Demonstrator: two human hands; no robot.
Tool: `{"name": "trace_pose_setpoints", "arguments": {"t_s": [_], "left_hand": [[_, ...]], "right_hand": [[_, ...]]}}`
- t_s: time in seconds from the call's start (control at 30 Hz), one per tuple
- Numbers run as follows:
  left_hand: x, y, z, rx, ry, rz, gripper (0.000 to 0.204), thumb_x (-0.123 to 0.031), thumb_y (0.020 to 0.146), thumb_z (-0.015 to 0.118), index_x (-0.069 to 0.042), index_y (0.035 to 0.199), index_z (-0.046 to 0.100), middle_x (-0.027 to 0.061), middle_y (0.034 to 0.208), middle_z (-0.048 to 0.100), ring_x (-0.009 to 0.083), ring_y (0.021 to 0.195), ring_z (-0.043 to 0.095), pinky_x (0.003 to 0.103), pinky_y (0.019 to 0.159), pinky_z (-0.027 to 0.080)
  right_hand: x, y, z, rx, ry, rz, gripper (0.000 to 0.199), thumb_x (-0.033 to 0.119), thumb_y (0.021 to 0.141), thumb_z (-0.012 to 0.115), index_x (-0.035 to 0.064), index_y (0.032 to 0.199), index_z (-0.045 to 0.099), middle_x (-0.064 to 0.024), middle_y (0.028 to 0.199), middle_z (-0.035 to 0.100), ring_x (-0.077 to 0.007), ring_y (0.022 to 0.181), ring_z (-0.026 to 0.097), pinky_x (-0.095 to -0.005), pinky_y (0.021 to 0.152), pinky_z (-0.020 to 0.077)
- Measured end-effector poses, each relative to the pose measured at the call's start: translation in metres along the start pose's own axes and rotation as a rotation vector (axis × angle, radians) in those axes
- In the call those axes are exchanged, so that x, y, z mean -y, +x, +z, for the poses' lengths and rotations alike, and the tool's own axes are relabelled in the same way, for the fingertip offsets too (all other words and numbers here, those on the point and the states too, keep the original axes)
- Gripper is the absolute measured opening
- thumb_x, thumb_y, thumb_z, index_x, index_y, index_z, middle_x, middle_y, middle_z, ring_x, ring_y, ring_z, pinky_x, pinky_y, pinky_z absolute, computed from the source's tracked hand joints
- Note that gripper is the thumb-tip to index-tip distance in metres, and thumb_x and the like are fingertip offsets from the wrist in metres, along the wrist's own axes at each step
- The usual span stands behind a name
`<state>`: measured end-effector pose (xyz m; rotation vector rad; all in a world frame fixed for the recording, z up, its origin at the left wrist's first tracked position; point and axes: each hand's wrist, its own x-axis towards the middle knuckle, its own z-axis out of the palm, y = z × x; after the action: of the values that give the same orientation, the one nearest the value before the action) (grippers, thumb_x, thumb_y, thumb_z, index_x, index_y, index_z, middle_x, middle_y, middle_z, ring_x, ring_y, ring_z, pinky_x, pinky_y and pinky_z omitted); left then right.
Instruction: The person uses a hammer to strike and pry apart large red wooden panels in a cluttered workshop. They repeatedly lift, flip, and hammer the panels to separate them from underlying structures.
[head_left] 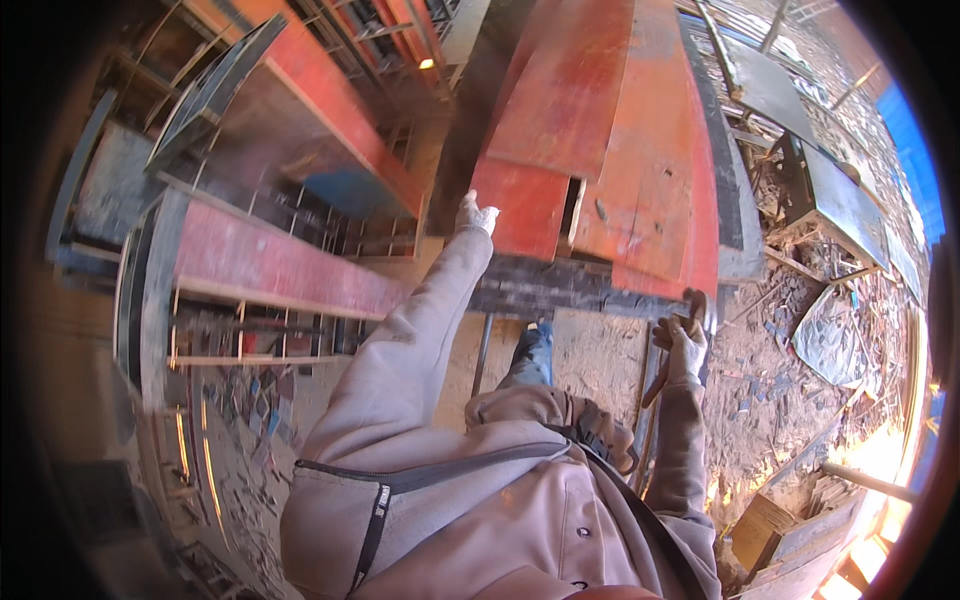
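the panel stack (655,150), red and orange sheets overlapping, lies ahead of the person. a short red panel (525,212) sits in the stack's near left part, just left of an orange panel (640,215), with a narrow dark gap between the two. the left hand (478,213), in a pale glove, is at the stack's left edge beside the short red panel, thumb held out from the fingers; whether it grips the edge cannot be told. the right hand (685,347), also gloved, is at the stack's near right corner, fingers curled round a dark tool (656,386) whose kind is unclear. left of the stack stands a long red-faced form (280,258) with wooden ribs; right of it, grey boards (848,205) rest above ground (755,350) strewn with scraps.
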<state>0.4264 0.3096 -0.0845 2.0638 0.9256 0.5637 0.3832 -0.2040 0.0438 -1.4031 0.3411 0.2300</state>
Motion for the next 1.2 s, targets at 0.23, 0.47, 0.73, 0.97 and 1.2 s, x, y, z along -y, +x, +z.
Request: {"name": "trace_pose_setpoints", "arguments": {"t_s": [0.23, 0.47, 0.73, 0.97, 1.2], "left_hand": [[-0.12, 0.107, 0.056, 0.285, 0.332, -0.251, 0.104, -0.056, 0.079, 0.079, 0.0, 0.154, 0.033, 0.021, 0.16, 0.035, 0.0336, 0.147, 0.036, 0.041, 0.12, 0.035], [-0.087, 0.177, 0.027, 0.332, 0.208, -0.385, 0.093, -0.073, 0.074, 0.074, 0.0, 0.13, 0.062, 0.0231, 0.131, 0.063, 0.0351, 0.11, 0.066, 0.045, 0.095, 0.053], [-0.183, 0.101, 0.002, 0.736, -0.579, -0.112, 0.041, -0.031, 0.083, 0.085, -0.002, 0.109, 0.071, 0.006, 0.095, 0.072, 0.0177, 0.076, 0.068, 0.033, 0.059, 0.052], [-0.347, -0.081, -0.104, 0.488, 0.568, 0.684, 0.027, -0.029, 0.085, 0.068, -0.002, 0.085, 0.066, 0.0187, 0.081, 0.065, 0.036, 0.074, 0.07, 0.049, 0.065, 0.056], [-0.286, -0.247, -0.11, 0.807, 0.477, 0.624, 0.047, -0.048, 0.098, 0.056, -0.003, 0.112, 0.06, 0.0222, 0.099, 0.066, 0.0401, 0.075, 0.069, 0.052, 0.069, 0.056]], "right_hand": [[0.004, 0.165, 0.14, 0.034, -0.009, -0.027, 0.013, 0.008, 0.09, 0.072, 0.0034, 0.102, 0.068, -0.0048, 0.089, 0.068, -0.0156, 0.075, 0.069, -0.0291, 0.064, 0.0575], [-0.011, 0.255, 0.262, 0.052, -0.159, 0.004, 0.014, 0.019, 0.092, 0.072, 0.0068, 0.096, 0.067, 0.0014, 0.074, 0.061, -0.0087, 0.064, 0.057, -0.0264, 0.057, 0.0479], [-0.004, 0.234, 0.226, -0.047, -0.249, -0.101, 0.011, 0.015, 0.093, 0.069, 0.0057, 0.092, 0.063, -0.0011, 0.071, 0.06, -0.01, 0.056, 0.052, -0.0282, 0.05, 0.0409], [0.022, 0.083, 0.203, 0.312, 0.296, 0.3, 0.031, 0.033, 0.102, 0.061, 0.004, 0.111, 0.064, -0.0075, 0.101, 0.07, -0.0195, 0.091, 0.069, -0.0354, 0.08, 0.056], [0.005, -0.014, 0.138, 0.441, 0.728, 0.419, 0.04, 0.038, 0.103, 0.058, 0.0057, 0.127, 0.059, -0.0075, 0.11, 0.07, -0.0246, 0.098, 0.068, -0.0377, 0.089, 0.0551]]}}
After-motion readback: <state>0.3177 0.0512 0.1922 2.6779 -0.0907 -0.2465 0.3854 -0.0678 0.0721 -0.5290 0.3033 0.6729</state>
